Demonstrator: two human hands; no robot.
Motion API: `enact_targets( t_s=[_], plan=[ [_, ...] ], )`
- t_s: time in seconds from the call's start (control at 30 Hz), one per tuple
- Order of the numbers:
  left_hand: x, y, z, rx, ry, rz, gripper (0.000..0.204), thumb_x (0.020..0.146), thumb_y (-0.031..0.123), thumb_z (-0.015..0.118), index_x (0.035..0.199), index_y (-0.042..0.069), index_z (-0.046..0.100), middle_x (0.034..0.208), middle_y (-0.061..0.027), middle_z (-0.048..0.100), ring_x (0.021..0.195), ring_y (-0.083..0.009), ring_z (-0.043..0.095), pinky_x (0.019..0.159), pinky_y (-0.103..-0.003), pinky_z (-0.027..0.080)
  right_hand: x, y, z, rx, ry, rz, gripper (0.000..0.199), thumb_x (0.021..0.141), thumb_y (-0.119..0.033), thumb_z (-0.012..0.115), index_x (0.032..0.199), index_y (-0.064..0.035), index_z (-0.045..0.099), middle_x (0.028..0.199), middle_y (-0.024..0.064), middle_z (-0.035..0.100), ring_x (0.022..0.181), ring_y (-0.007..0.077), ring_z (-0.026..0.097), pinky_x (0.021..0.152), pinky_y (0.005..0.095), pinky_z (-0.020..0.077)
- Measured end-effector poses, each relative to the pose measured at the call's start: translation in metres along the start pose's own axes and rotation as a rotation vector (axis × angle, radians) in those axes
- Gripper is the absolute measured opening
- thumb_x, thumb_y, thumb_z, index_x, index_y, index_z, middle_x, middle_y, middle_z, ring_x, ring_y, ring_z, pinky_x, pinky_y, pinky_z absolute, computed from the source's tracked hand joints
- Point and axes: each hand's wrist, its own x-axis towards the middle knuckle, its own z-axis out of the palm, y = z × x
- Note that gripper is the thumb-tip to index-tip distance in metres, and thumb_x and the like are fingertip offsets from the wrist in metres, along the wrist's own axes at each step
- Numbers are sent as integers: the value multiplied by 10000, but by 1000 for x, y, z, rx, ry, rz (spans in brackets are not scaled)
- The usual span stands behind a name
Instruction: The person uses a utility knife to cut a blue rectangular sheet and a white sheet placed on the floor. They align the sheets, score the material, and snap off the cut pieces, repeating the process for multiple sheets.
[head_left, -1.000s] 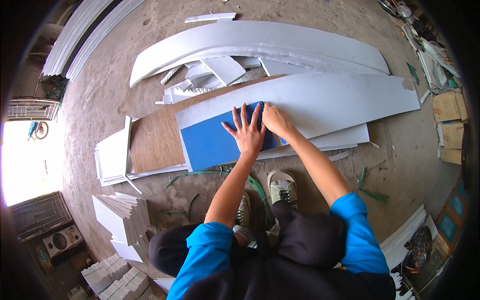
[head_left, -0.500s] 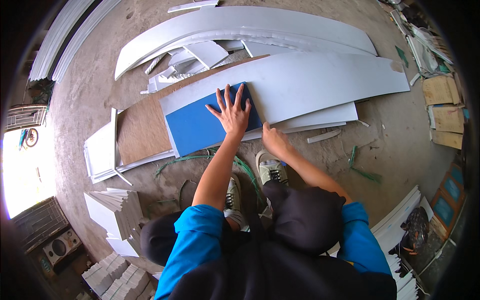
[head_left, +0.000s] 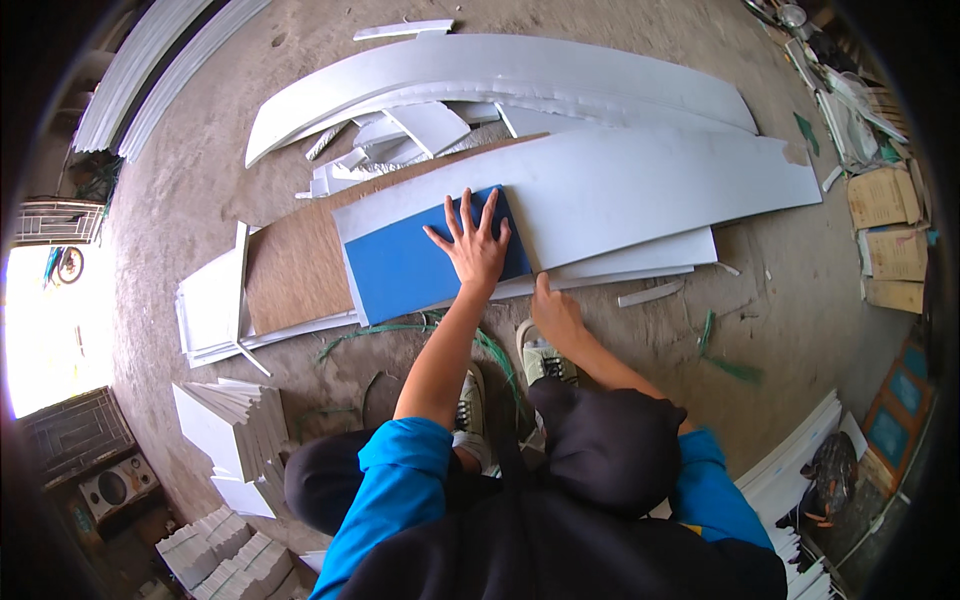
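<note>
A flat blue rectangular board (head_left: pixel 390 268) lies on top of a long light-grey sheet (head_left: pixel 640 190). My left hand (head_left: pixel 478 248) presses on the board's right half, fingers spread wide. Close to the board's near right corner, at the sheet's near edge, is my right hand (head_left: pixel 557 315). Its fingers are curled closed, and whatever they grip is too small or hidden to make out. Under the grey sheet sits a brown wooden panel (head_left: pixel 295 268), showing at the left and along the far edge.
Beyond the sheet lie a curved white panel (head_left: pixel 500 65) and white offcuts (head_left: pixel 430 125). Green twine (head_left: pixel 490 350) trails near my shoes. Stacked white pieces (head_left: pixel 235 430) stand at the left, cardboard boxes (head_left: pixel 885 200) at the right.
The whole scene sits slightly lower in the picture. My right hand has drawn a little toward me from the board's corner. The left hand stays spread on the board.
</note>
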Motion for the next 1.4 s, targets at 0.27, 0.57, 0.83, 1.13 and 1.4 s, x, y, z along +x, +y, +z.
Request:
enact_targets(
  t_s=[0.27,0.57,0.83,1.13,1.4],
  plan=[
    [1,-18,-13,-523,29,-59,565,729,118,633,1254,180,435,1365,-103,301,1302,-295,223,1045,-548,96,7,17,-23,146,-11,70,243,870,-241,456,884,-10,529,619,205,588,601,391,586,551,468,467],
    [-25,-112,-42,-372,247,-253,546,691,137,714,1188,106,489,1301,-143,377,1210,-328,345,1007,-488,259,56,21,-45,526,136,21,217,789,-165,609,856,-2,483,775,172,593,738,358,584,636,418,453],
    [-56,-163,-42,-38,89,-660,691,711,422,691,1279,144,411,1175,-144,380,1117,-329,343,917,-508,279,79,-1,-23,706,175,108,258,719,-69,672,836,-10,449,761,114,595,686,257,595,622,343,455],
    [-15,-177,-45,-155,-7,-723,832,647,501,713,1324,179,354,1192,-143,355,1154,-335,317,964,-485,264,103,-14,-33,872,177,130,248,751,-27,630,878,-13,417,775,101,612,684,260,615,586,342,460],
    [6,-181,-35,-144,-55,-706,984,569,545,745,1344,131,302,1190,-171,325,1149,-358,300,961,-511,267,124,-11,-33,901,207,155,221,765,-28,611,880,-14,423,770,85,611,652,217,609,570,317,459]
  ],
)
